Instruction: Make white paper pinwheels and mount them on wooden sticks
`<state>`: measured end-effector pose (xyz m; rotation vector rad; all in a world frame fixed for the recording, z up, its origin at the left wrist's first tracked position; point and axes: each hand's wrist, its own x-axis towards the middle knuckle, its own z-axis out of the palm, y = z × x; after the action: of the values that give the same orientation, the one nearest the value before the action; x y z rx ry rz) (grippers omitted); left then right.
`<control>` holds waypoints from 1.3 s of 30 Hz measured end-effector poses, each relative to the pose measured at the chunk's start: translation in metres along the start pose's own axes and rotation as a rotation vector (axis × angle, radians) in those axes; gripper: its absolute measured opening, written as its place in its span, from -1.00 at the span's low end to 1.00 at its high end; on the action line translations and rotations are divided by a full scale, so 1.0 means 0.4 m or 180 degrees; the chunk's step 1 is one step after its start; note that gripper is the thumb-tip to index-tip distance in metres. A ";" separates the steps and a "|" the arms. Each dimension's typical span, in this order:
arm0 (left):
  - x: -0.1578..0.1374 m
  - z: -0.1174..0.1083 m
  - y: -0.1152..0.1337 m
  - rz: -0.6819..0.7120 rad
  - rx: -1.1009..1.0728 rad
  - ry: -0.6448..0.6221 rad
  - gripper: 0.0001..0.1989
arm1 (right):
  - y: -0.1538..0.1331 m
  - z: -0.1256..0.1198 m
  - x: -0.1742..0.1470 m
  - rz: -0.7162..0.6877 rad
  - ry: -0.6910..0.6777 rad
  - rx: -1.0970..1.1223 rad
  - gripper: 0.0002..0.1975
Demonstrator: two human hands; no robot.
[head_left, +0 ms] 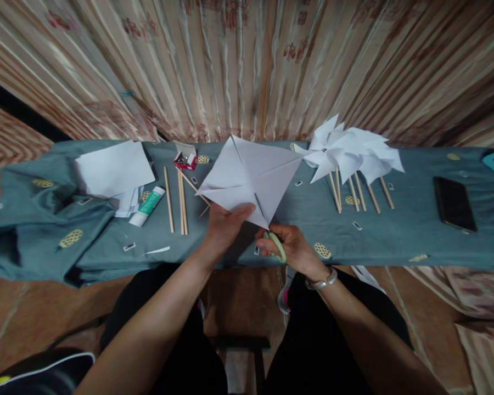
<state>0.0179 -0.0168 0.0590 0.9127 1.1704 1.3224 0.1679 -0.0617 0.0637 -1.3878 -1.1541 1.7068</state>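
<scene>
A square sheet of white paper [271,170], turned like a diamond, has slits running from its corners toward the middle. My left hand [224,226] pinches its near left edge, thumb on top and fingers beneath. Light green scissors [276,247] sit in my right hand [288,248], its fingers around the handles. They are at the paper's near corner, in line with the slit there; the blades are mostly hidden by the paper. A bracelet circles my right wrist.
Left lie stacked white paper [113,167], a glue stick [148,206], wooden sticks [169,200] and a red box of small metal pins [185,157]. Several paper pinwheels [346,151] on sticks and a phone [454,203] lie right. A curtain [247,66] hangs behind the cloth-covered table [407,230].
</scene>
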 end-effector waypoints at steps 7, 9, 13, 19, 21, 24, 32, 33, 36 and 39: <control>-0.001 0.000 -0.001 -0.0018 -0.0048 -0.0046 -0.81 | 0.017 -0.003 0.005 -0.0025 0.0026 -0.0008 -0.54; -0.003 0.000 -0.003 -0.0028 -0.0054 -0.0075 -0.81 | 0.020 -0.006 0.006 -0.0079 0.0039 -0.0027 -0.55; -0.007 0.001 -0.005 -0.0085 -0.0025 -0.0067 -0.79 | 0.017 -0.007 0.006 -0.0125 0.0044 -0.0043 -0.56; -0.010 0.003 0.002 -0.0145 0.0023 -0.0085 -0.80 | 0.013 -0.003 0.005 -0.0113 0.0078 -0.0011 -0.53; -0.010 0.003 0.002 -0.0130 0.0061 -0.0101 -0.81 | 0.016 -0.003 0.006 -0.0138 0.0074 -0.0032 -0.54; -0.009 0.001 0.001 -0.0077 0.0080 -0.0131 -0.82 | 0.019 -0.005 0.007 -0.0178 0.0051 -0.0065 -0.55; -0.009 0.002 -0.003 -0.0057 0.0122 -0.0121 -0.77 | 0.015 -0.009 0.004 -0.0322 0.0033 -0.0447 -0.58; -0.010 0.002 -0.004 -0.0053 0.0118 -0.0118 -0.76 | 0.016 -0.009 0.005 -0.0317 0.0042 -0.0426 -0.58; -0.011 0.003 -0.006 -0.0074 0.0107 -0.0103 -0.76 | 0.024 -0.009 0.006 -0.0314 0.0063 -0.0329 -0.58; -0.011 0.003 -0.008 -0.0082 0.0105 -0.0112 -0.77 | 0.032 -0.009 0.008 -0.0325 0.0069 -0.0280 -0.59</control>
<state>0.0201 -0.0211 0.0566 0.9383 1.1762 1.2649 0.1711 -0.0631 0.0505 -1.3720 -1.2792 1.5830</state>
